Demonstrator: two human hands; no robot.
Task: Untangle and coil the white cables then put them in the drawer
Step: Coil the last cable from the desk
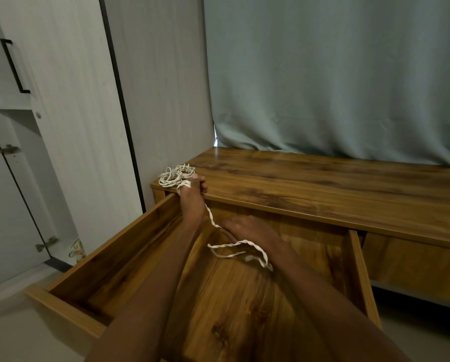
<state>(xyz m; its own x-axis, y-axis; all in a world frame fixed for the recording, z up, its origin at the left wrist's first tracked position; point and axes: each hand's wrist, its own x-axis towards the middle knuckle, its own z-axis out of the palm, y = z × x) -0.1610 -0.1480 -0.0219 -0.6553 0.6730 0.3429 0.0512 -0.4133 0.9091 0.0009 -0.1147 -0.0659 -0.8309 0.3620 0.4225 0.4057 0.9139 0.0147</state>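
- My left hand is closed around a strand of the white cables at the front edge of the cabinet top. I hold it there so the bundle does not slide off.
- Just beyond my left fingers, the tangled bundle lies on the corner of the top, touching my grip. It is not coiled yet, I think.
- From under my left grip, 1 twisted strand runs down and toward me, into the open drawer.
- My right hand is lower, inside the drawer, palm down. The strand passes beside it and loops over my wrist. I cannot tell whether these fingers pinch the strand or only rest near it.
- I believe I keep the 2 hands apart so the strand between them stays a little stretched, which makes the twists easier to see.
- In my judgement the task is at the untangling step; nothing coiled lies in the drawer yet.
- The risk: if I pull hard, the knots near my left grip may tighten.
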